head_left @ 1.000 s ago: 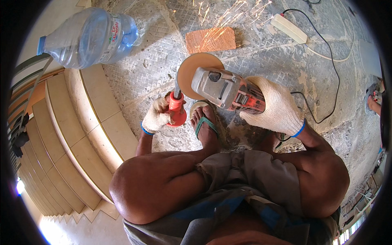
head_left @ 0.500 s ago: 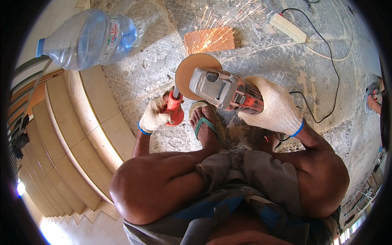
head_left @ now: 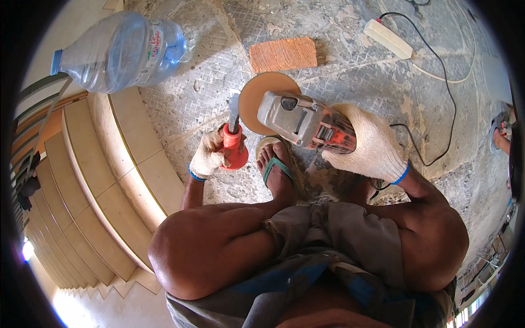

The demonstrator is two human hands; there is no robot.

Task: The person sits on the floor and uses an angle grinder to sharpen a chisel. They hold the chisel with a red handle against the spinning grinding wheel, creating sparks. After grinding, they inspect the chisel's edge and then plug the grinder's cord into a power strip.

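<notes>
My right hand [head_left: 374, 143], in a cream knit glove, grips the red-and-grey body of an angle grinder [head_left: 292, 116]. Its tan disc [head_left: 267, 86] points to the left. In my gloved left hand [head_left: 206, 156] is a cold chisel [head_left: 234, 143] with a red hand guard, held upright with its flat grey blade pointing away from me. The blade stands close beside the disc's left edge; I cannot tell whether they touch. Just beyond the disc lies an orange-brown brick-like block [head_left: 283, 54].
A large clear water bottle [head_left: 117, 54] lies at the far left. Tiled steps [head_left: 117, 180] run down the left side. On the rough grey floor at the far right rests a white power strip [head_left: 387, 38] with a black cord [head_left: 449, 87]. My sandalled foot [head_left: 276, 167] is below the disc.
Sparks that sprayed from the disc over the block are gone. The chisel's blade, partly behind the disc before, now shows in full, lit, beside it. Both hands have hardly moved.
</notes>
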